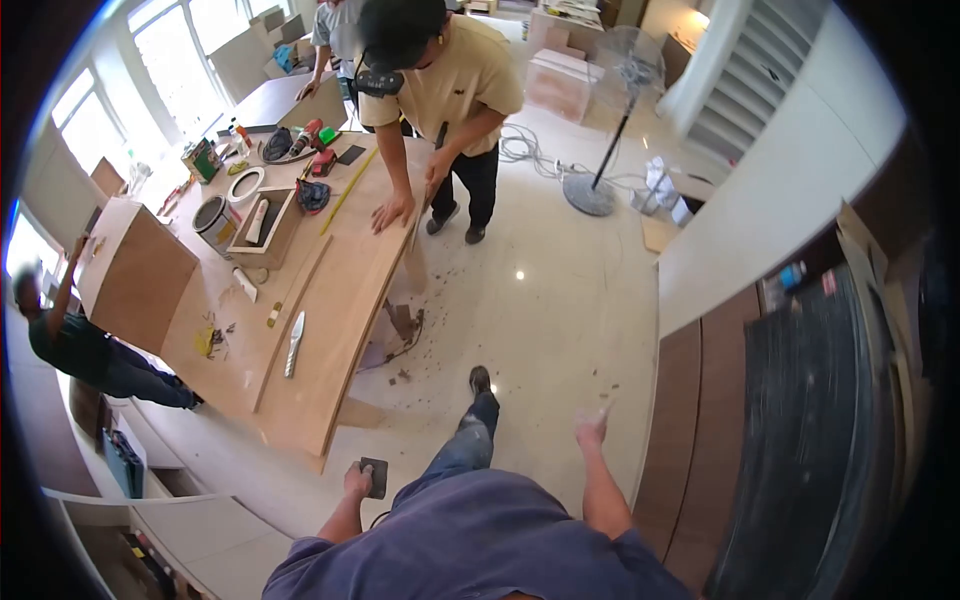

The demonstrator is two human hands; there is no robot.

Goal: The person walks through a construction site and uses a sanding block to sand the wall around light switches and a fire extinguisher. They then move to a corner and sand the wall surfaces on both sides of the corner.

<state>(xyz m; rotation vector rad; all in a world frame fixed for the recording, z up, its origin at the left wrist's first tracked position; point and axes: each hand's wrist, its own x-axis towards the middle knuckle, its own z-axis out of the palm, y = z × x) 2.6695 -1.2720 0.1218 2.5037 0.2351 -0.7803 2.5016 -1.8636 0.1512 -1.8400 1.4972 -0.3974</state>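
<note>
My left hand point(356, 481) is closed on a small dark flat rectangular pad point(374, 478), just off the near end of the wooden worktable point(222, 345). Its exact kind cannot be made out. My right hand point(592, 428) hangs out over the floor on the other side of my body, slightly blurred, with fingers stretched forward and nothing visible in it. On the table lie a long plywood board point(350, 300), a narrow wood strip point(290, 325), a white-handled saw or knife point(295, 345) and a small brush point(274, 314).
Across the table a co-worker point(455, 90) leans with one hand on the board. Another person point(90, 345) stands at the left. A can point(213, 222), wooden box point(265, 228) and red drill point(310, 135) are on the table. A fan point(588, 195) and cables stand beyond; dark panels point(790, 430) line the right.
</note>
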